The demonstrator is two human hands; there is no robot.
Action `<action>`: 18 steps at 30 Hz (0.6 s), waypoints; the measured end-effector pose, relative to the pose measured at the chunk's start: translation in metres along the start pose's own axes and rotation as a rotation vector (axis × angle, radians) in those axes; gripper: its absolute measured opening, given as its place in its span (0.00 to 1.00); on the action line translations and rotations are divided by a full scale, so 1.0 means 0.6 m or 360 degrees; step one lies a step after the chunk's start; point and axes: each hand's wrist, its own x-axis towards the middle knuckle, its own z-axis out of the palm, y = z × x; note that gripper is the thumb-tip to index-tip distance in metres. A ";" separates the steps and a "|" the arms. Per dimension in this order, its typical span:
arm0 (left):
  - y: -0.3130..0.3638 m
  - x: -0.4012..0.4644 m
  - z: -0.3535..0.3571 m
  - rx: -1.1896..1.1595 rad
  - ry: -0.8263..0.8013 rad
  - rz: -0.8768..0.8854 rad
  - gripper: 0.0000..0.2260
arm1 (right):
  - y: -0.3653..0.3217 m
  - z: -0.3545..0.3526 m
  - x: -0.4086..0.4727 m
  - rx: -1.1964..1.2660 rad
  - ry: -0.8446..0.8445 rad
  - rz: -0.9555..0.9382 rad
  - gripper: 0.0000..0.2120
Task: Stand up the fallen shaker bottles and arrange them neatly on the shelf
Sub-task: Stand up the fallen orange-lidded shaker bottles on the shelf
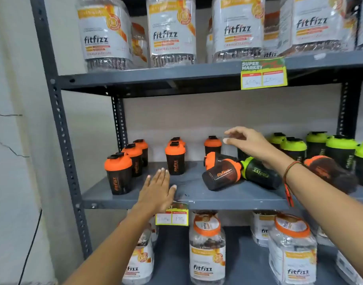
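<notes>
On the grey middle shelf [197, 194] several black shaker bottles with orange lids stand upright at the left and back [119, 173]. Two orange-lidded shakers [221, 175] lie on their sides in the middle, touching a fallen green-lidded shaker [258, 173]. Another fallen orange-lidded shaker [330, 171] lies behind my right forearm. Upright green-lidded shakers [293, 149] fill the back right. My left hand [158, 190] is flat and open above the shelf's front edge, holding nothing. My right hand [246, 140] hovers open above the fallen bottles, fingers spread.
Large clear fitfizz jars [170, 31] line the top shelf, and more jars [207, 249] stand on the bottom shelf. Yellow price tags [264, 74] hang from the shelf edges. A perforated grey upright [61, 128] frames the left side beside a white wall.
</notes>
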 end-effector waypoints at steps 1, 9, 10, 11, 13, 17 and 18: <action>-0.010 0.013 0.011 -0.0003 -0.0081 -0.0053 0.30 | 0.008 0.007 0.012 0.0013 -0.0011 0.0014 0.15; -0.067 0.111 0.066 -0.0009 -0.0531 -0.0225 0.31 | 0.085 0.065 0.118 -0.0113 -0.0068 0.0008 0.15; -0.071 0.114 0.071 -0.0004 -0.0529 -0.0221 0.31 | 0.096 0.075 0.131 -0.0195 -0.0085 -0.0014 0.16; -0.074 0.114 0.075 -0.0008 -0.0510 -0.0214 0.31 | 0.106 0.085 0.145 -0.0282 -0.0117 -0.0045 0.17; -0.077 0.110 0.080 -0.0016 -0.0464 -0.0187 0.32 | 0.122 0.109 0.173 -0.0537 -0.0227 -0.0125 0.21; -0.074 0.100 0.077 -0.0025 -0.0413 -0.0158 0.31 | 0.133 0.153 0.219 -0.1189 -0.0625 -0.0154 0.37; -0.073 0.099 0.074 -0.0030 -0.0420 -0.0157 0.31 | 0.134 0.162 0.228 -0.1332 -0.0726 -0.0094 0.41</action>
